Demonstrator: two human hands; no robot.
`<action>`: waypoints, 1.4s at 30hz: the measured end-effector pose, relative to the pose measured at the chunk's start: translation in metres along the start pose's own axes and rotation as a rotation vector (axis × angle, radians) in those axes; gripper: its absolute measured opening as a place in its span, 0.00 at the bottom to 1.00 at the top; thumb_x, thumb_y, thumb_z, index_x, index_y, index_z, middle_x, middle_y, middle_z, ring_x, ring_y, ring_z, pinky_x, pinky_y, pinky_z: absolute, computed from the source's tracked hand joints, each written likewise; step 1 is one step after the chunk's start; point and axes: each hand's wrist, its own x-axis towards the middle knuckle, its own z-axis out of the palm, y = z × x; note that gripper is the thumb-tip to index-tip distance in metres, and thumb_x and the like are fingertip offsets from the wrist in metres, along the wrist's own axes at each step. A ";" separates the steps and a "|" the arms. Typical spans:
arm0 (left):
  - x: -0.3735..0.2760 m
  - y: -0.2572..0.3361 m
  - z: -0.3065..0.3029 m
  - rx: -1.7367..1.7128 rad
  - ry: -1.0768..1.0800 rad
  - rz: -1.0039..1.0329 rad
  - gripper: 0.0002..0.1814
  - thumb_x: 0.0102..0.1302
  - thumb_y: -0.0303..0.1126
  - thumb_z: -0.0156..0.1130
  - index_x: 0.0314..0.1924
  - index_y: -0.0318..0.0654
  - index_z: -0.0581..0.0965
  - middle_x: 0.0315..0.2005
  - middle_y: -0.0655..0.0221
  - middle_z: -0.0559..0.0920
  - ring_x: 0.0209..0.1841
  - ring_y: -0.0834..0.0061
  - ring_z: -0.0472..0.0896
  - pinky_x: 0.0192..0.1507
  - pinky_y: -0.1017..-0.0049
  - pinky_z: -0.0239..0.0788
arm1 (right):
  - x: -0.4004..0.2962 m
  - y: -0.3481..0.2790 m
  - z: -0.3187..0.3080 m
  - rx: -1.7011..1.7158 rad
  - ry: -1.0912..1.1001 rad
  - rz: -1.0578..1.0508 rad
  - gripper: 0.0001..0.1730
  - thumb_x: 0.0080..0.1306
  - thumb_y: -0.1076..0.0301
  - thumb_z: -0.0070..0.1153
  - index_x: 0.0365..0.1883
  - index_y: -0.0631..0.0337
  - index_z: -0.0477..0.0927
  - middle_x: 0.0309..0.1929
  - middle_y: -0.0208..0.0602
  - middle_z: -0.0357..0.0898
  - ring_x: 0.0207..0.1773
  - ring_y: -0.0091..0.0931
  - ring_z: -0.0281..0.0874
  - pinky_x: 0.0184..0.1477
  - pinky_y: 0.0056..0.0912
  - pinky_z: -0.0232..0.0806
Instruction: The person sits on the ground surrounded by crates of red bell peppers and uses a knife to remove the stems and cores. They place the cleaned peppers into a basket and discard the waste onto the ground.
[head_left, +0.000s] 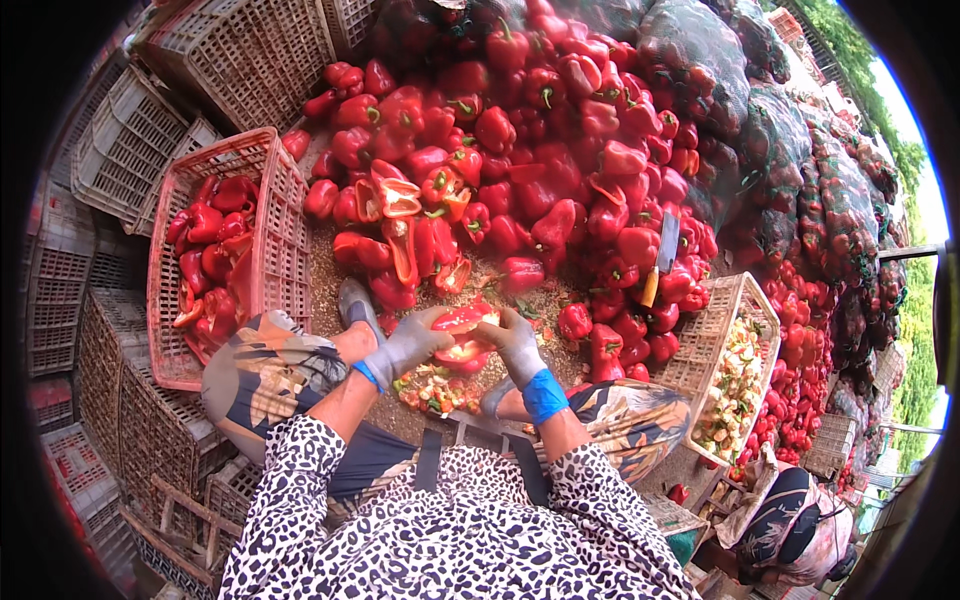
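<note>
Both my hands wear grey gloves with blue bands at the wrists. A split red bell pepper (466, 351) is between them, its pale inside showing. My left hand (409, 346) grips its left side, and my right hand (514, 346) holds the right side with fingers over the cut flesh. Below it on the ground lie pepper cores and scraps (439, 391). Just beyond my hands are cut pepper halves (401, 244) at the edge of a large heap of whole red bell peppers (540, 172). A knife (661, 259) with a yellow handle rests on the heap's right side.
At left stands a red plastic crate (281, 240) of cut peppers, with stacked crates (142, 405) behind. A pale crate (697, 330) at right contains cores. Filled mesh sacks (694, 60) line the back and right. Another person (795, 525) is at lower right.
</note>
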 end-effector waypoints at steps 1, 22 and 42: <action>0.000 -0.004 0.004 0.051 0.057 -0.022 0.29 0.52 0.36 0.64 0.56 0.36 0.78 0.45 0.53 0.85 0.50 0.63 0.83 0.53 0.68 0.72 | 0.006 0.005 0.014 -0.227 0.088 -0.038 0.26 0.57 0.55 0.68 0.46 0.66 0.80 0.36 0.45 0.85 0.40 0.31 0.83 0.46 0.34 0.74; -0.071 0.060 -0.168 -1.244 0.867 0.430 0.23 0.71 0.48 0.63 0.56 0.41 0.74 0.43 0.61 0.81 0.41 0.64 0.85 0.42 0.70 0.83 | -0.053 0.074 -0.355 -0.008 1.700 0.195 0.51 0.64 0.43 0.66 0.75 0.63 0.57 0.47 0.53 0.83 0.46 0.40 0.83 0.45 0.42 0.75; 0.006 0.028 -0.032 -0.791 0.272 -0.102 0.36 0.75 0.41 0.56 0.74 0.31 0.56 0.54 0.54 0.77 0.44 0.66 0.84 0.43 0.72 0.80 | 0.259 0.068 -0.062 -1.520 0.491 -0.650 0.12 0.67 0.64 0.51 0.41 0.57 0.84 0.61 0.48 0.77 0.69 0.50 0.66 0.74 0.62 0.50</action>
